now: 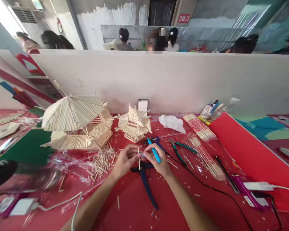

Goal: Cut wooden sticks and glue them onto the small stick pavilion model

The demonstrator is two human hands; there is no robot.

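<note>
My left hand is closed on a thin wooden stick, held upright between thumb and fingers. My right hand grips a bright blue pen-like tool, slanting up to the left. The fingertips of both hands meet around the stick, and a small bluish piece shows between them; what it is I cannot make out. Under the hands lies a dark blue-handled tool, partly covered. Just beyond them stands a small pagoda-like stick model.
A larger stick pavilion stands at the left beside loose cut sticks. Green-handled pliers and bagged stick bundles lie right. A black cable crosses the table. A white partition closes the back; people sit beyond.
</note>
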